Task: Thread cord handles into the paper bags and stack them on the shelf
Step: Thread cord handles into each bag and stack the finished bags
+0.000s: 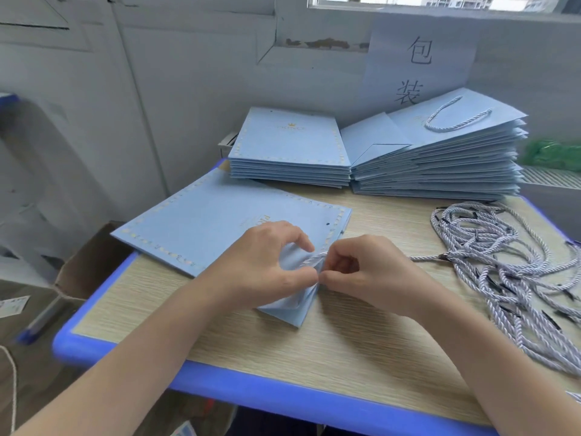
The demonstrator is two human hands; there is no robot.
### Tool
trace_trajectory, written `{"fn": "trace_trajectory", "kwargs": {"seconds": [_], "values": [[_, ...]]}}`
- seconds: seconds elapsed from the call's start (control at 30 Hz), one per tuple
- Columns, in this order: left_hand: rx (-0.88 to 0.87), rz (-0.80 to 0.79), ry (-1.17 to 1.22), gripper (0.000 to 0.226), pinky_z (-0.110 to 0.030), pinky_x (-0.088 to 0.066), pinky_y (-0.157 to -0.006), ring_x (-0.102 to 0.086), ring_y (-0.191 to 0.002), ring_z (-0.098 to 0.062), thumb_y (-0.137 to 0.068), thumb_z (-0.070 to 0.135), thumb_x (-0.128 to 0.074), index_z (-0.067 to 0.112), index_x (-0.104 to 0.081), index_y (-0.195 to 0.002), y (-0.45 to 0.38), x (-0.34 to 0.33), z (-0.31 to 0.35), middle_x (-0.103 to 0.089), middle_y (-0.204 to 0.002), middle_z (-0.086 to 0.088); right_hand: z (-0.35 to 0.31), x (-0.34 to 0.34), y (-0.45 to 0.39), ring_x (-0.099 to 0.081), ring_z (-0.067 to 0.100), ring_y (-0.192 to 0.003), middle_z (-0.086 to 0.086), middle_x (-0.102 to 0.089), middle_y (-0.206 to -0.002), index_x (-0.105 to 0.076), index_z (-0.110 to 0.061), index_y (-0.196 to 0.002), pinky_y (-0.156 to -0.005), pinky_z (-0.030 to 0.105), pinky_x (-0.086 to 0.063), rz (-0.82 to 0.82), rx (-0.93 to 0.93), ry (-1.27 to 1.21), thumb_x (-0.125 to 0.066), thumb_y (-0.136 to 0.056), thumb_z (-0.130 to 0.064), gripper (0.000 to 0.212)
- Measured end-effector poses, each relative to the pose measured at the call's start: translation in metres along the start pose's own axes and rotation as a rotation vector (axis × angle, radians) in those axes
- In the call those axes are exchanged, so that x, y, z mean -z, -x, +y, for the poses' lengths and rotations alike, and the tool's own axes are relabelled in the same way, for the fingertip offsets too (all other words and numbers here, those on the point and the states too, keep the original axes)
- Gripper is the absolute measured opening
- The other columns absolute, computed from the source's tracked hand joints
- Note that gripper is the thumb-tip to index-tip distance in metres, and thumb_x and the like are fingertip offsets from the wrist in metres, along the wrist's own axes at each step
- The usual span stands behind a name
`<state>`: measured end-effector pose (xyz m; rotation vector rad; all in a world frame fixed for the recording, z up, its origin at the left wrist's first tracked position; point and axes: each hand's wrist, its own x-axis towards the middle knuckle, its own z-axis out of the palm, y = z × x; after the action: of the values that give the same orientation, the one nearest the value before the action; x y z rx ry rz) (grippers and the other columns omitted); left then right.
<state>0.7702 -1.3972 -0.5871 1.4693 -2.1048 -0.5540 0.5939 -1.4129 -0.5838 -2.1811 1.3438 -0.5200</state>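
A flat light-blue paper bag [201,221] lies on the table in front of me, its open top edge toward my hands. My left hand [267,265] pinches the bag's lifted top flap between thumb and fingers. My right hand [361,272] pinches a white twisted cord [421,258] at the flap; the cord trails right across the table to a loose pile of cords [503,272]. The cord's tip between my fingers is hidden.
Two stacks of blue bags stand at the back: a plain stack [289,152] and a taller stack with cord handles [440,152]. The wooden table has a blue rim [251,388]. A cardboard box [88,262] sits on the floor at left.
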Motion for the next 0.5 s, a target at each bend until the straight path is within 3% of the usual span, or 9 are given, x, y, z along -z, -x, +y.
{"fn": "trace_trajectory", "kwargs": {"seconds": [0.07, 0.13, 0.2, 0.27, 0.4, 0.5], "values": [[0.003, -0.086, -0.138, 0.08, -0.021, -0.023, -0.108, -0.031, -0.128, 0.003, -0.051, 0.065, -0.038, 0.035, -0.054, -0.124, 0.0, 0.003, -0.003, -0.041, -0.141, 0.019, 0.006, 0.011, 0.004, -0.048, 0.003, -0.058, -0.014, -0.054, -0.054, -0.055, -0.026, -0.062, -0.06, 0.027, -0.04, 0.047, -0.044, 0.188, -0.065, -0.077, -0.027, 0.018], [0.029, -0.125, -0.236, 0.091, -0.024, -0.021, -0.105, -0.025, -0.131, 0.002, -0.048, 0.069, -0.025, 0.039, -0.046, -0.131, -0.001, 0.005, -0.005, -0.036, -0.139, 0.021, 0.012, 0.021, 0.008, -0.05, 0.012, -0.07, -0.011, -0.055, -0.066, -0.05, -0.026, -0.066, -0.062, 0.03, -0.038, 0.14, -0.108, 0.365, -0.06, -0.079, -0.029, 0.017], [0.02, -0.126, -0.33, 0.082, -0.026, -0.025, -0.095, -0.034, -0.12, -0.002, -0.055, 0.075, -0.026, 0.04, -0.048, -0.126, -0.003, 0.005, -0.005, -0.041, -0.119, 0.02, 0.018, 0.029, 0.008, -0.052, 0.017, -0.077, -0.008, -0.057, -0.073, -0.05, -0.025, -0.067, -0.064, 0.031, -0.039, 0.193, -0.151, 0.389, -0.06, -0.079, -0.028, 0.016], [0.005, -0.129, -0.41, 0.058, -0.029, -0.03, -0.091, -0.038, -0.103, -0.005, -0.074, 0.076, -0.04, 0.038, -0.05, -0.116, -0.011, 0.008, -0.001, -0.041, -0.103, 0.018, 0.022, 0.032, 0.007, -0.053, 0.017, -0.074, -0.008, -0.056, -0.07, -0.052, -0.023, -0.066, -0.066, 0.032, -0.042, 0.155, -0.159, 0.321, -0.062, -0.077, -0.027, 0.016], [-0.036, -0.118, -0.397, 0.016, -0.028, -0.038, -0.086, -0.051, -0.089, -0.008, -0.089, 0.034, -0.056, 0.033, -0.058, -0.105, -0.039, 0.019, 0.0, -0.052, -0.092, 0.013, 0.026, 0.04, 0.008, -0.048, 0.007, -0.061, -0.009, -0.053, -0.059, -0.058, -0.022, -0.068, -0.061, 0.03, -0.039, 0.055, -0.181, 0.215, -0.064, -0.076, -0.023, 0.011], [-0.043, -0.121, -0.335, 0.033, -0.028, -0.037, -0.088, -0.047, -0.093, -0.01, -0.085, 0.008, -0.05, 0.03, -0.059, -0.108, -0.044, 0.014, -0.012, -0.048, -0.094, 0.009, 0.03, 0.044, 0.007, -0.051, 0.008, -0.064, -0.009, -0.057, -0.063, -0.056, -0.023, -0.071, -0.066, 0.031, -0.043, 0.1, -0.205, 0.18, -0.06, -0.079, -0.021, 0.009]]}}
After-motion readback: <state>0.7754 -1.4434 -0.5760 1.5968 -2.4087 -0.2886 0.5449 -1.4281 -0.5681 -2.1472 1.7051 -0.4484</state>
